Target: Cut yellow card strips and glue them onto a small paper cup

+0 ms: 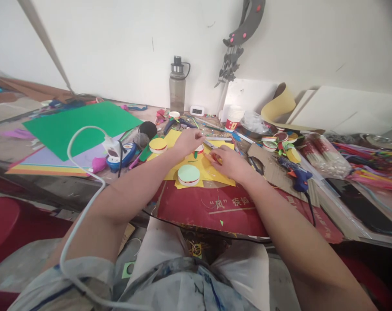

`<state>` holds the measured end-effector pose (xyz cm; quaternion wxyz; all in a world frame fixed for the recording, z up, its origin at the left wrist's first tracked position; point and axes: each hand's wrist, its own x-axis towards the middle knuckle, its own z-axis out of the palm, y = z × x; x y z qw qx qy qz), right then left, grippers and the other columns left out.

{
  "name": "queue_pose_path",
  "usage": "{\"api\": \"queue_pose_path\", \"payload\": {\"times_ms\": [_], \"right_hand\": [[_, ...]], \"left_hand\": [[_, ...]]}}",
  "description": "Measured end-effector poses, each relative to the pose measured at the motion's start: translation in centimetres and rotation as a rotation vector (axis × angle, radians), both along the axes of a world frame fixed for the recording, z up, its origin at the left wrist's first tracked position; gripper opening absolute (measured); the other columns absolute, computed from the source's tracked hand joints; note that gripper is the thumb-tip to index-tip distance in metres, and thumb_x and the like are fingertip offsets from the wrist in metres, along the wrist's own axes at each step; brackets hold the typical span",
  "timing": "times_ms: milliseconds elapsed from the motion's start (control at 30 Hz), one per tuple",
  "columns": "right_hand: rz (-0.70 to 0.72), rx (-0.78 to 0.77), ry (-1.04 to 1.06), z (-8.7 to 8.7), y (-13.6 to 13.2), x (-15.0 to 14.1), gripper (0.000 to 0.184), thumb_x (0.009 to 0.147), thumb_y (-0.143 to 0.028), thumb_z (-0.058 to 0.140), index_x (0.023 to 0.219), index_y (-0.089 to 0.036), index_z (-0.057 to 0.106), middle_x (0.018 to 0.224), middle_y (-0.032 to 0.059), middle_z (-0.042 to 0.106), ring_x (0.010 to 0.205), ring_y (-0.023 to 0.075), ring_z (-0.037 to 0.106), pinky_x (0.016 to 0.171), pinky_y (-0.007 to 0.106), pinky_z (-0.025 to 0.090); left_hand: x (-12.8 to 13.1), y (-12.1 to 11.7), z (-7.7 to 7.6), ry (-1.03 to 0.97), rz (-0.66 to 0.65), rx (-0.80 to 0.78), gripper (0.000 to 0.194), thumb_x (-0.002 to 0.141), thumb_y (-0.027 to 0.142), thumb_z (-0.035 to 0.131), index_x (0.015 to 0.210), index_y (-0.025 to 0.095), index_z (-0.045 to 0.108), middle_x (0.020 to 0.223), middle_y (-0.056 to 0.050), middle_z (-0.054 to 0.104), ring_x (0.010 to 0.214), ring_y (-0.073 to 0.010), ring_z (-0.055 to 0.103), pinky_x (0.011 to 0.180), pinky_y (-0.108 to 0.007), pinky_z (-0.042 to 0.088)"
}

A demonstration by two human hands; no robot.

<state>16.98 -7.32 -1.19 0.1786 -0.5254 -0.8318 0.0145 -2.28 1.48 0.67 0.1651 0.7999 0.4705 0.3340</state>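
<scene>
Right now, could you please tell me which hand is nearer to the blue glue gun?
The right hand, which is left of the glue gun; the left hand is farther left.

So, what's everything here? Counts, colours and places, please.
Mint-topped disc: one, pale green, front centre
Yellow-topped disc: one, yellow, left of centre
Third disc: one, red-white, centre, partly hidden
Yellow paper: uncounted, yellow, centre
Red board: one, red, front
Green sheet: one, green, left
Bottle: one, grey, back
Clock: one, white, beside bottle
Paper cups: one stack, white-red, back
Glue gun: one, blue, right
Phone: one, black, far right
Small clutter: uncountable, multicoloured, throughout
Left hand: one, bare, over yellow paper
Right hand: one, bare, over yellow paper
</scene>
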Motion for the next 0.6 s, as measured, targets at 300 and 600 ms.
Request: {"api": "queue_pose_path", "payload": {"times_ms": [300, 600], "right_hand": [[0.246, -0.11, -0.003, 1.8, -0.8, 0.6, 0.028, 0.089, -0.037, 0.076, 0.112, -0.021, 0.075, 0.101, 0.0085, 0.069, 0.094, 0.0238, 0.063, 0.086, 0.036, 0.048], [0.28, -0.14, -0.11, 1.4, -1.3, 0.3, 0.045, 0.085, -0.045, 0.08, 0.123, -0.022, 0.076, 0.128, 0.0154, 0.069, 0.119, 0.0331, 0.061, 0.103, 0.047, 0.047]], "left_hand": [[0.3, -0.7, 1.0, -0.092, -0.059, 0.0, 0.019, 0.086, 0.02, 0.066, 0.067, 0.016, 0.067, 0.069, -0.002, 0.066, 0.069, -0.0144, 0.056, 0.073, -0.029, 0.041], [-1.9, -3.0, 5.2, -0.001, -0.452, -0.533, 0.016, 0.067, 0.023, 0.084, 0.082, 0.021, 0.079, 0.076, -0.002, 0.073, 0.073, -0.0152, 0.067, 0.069, -0.023, 0.046]]}}
